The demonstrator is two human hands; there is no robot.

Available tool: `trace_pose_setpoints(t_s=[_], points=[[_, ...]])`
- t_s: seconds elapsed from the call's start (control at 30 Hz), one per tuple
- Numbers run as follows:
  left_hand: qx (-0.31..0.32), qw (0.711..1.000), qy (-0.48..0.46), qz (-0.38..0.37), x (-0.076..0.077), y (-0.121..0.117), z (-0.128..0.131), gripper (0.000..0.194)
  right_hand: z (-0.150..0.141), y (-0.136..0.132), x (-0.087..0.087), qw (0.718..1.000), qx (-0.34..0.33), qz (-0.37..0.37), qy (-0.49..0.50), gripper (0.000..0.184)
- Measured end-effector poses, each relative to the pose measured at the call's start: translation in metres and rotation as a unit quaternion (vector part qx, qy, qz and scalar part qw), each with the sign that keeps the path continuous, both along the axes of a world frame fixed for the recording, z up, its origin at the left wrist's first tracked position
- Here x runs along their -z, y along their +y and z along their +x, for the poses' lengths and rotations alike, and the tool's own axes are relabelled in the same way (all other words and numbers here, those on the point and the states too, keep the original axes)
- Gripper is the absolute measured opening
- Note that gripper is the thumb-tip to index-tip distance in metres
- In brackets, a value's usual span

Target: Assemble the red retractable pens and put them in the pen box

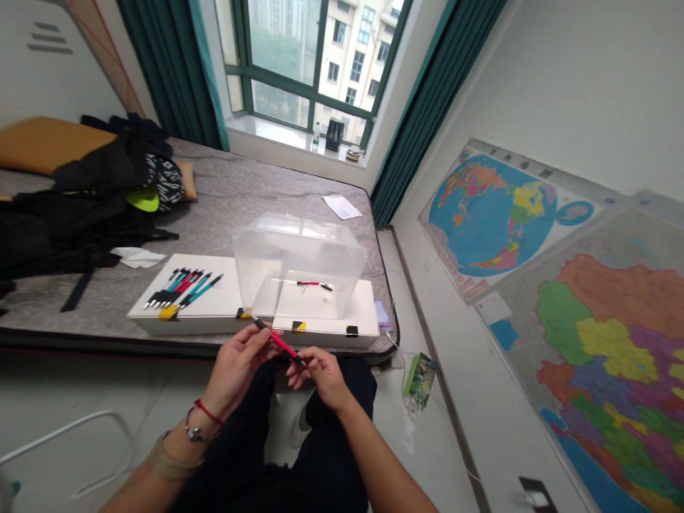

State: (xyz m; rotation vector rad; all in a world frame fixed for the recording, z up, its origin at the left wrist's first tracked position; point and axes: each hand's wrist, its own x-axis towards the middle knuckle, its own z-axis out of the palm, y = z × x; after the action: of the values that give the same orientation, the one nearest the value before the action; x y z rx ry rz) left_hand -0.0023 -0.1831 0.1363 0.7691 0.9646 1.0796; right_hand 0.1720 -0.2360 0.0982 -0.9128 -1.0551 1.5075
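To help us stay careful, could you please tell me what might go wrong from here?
The red pen, held by the left hand and right hand in front of the box, could slip and drop to the floor.

The row of pens lies loose near the box's front edge, so a knock might roll some off.

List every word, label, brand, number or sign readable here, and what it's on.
Nothing legible.
World map: title characters, too blurred to read.
Lower map: any labels too small to read.
Green box: any print too blurred.
Held red pen: no readable marking.
Black-and-white patterned item: marks unclear.
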Motion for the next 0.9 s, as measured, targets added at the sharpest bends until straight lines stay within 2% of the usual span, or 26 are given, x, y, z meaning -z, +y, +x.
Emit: trace_pose_setpoints(t_s=[0.1, 0.2, 0.23, 0.27, 0.3, 0.33, 0.37, 0.4, 0.43, 0.53, 0.67, 0.77, 0.83, 0.9], points=[[-0.073, 0.996, 0.039, 0.027, 0.000, 0.013, -0.029, 0.040, 0.000, 0.000, 0.004, 1.000, -0.005, -0.004, -0.018, 0.061], [-0.166, 0.966, 0.182, 0.083, 0.008, 0.040, -0.073, 0.044, 0.003, -0.004, 0.012, 0.994, 0.010, -0.003, -0.110, 0.046], [-0.191, 0.939, 0.262, 0.113, 0.012, 0.052, -0.089, 0.045, 0.004, -0.006, 0.015, 0.988, 0.012, 0.002, -0.151, 0.040], [-0.208, 0.901, 0.354, 0.140, 0.015, 0.066, -0.102, 0.045, 0.005, -0.008, 0.017, 0.981, 0.014, 0.009, -0.194, 0.036], [-0.224, 0.851, 0.443, 0.173, 0.019, 0.080, -0.114, 0.044, 0.006, -0.009, 0.019, 0.971, 0.015, 0.020, -0.236, 0.033], [-0.216, 0.807, 0.510, 0.203, 0.022, 0.094, -0.123, 0.044, 0.007, -0.010, 0.019, 0.961, 0.017, 0.033, -0.275, 0.031], [-0.206, 0.776, 0.556, 0.213, 0.026, 0.108, -0.127, 0.044, 0.007, -0.011, 0.019, 0.950, 0.017, 0.047, -0.310, 0.030], [-0.190, 0.757, 0.590, 0.208, 0.029, 0.121, -0.129, 0.045, 0.008, -0.011, 0.019, 0.939, 0.016, 0.060, -0.338, 0.029], [-0.167, 0.746, 0.614, 0.198, 0.032, 0.134, -0.127, 0.047, 0.008, -0.011, 0.017, 0.930, 0.014, 0.071, -0.360, 0.028], [-0.085, 0.736, 0.637, 0.213, 0.041, 0.164, -0.112, 0.050, 0.008, -0.007, 0.010, 0.911, 0.000, 0.095, -0.401, 0.023], [-0.041, 0.688, 0.689, 0.224, 0.055, 0.189, -0.096, 0.030, 0.015, 0.001, 0.006, 0.901, -0.009, 0.106, -0.420, 0.024], [-0.062, 0.675, 0.696, 0.237, 0.059, 0.196, -0.100, 0.032, 0.025, 0.011, 0.009, 0.896, 0.003, 0.104, -0.432, 0.025], [-0.126, 0.679, 0.680, 0.246, 0.056, 0.191, -0.105, 0.039, 0.032, 0.024, 0.013, 0.888, 0.016, 0.102, -0.448, 0.024], [-0.222, 0.689, 0.634, 0.271, 0.050, 0.176, -0.106, 0.040, 0.037, 0.045, 0.018, 0.877, 0.036, 0.105, -0.468, 0.022]])
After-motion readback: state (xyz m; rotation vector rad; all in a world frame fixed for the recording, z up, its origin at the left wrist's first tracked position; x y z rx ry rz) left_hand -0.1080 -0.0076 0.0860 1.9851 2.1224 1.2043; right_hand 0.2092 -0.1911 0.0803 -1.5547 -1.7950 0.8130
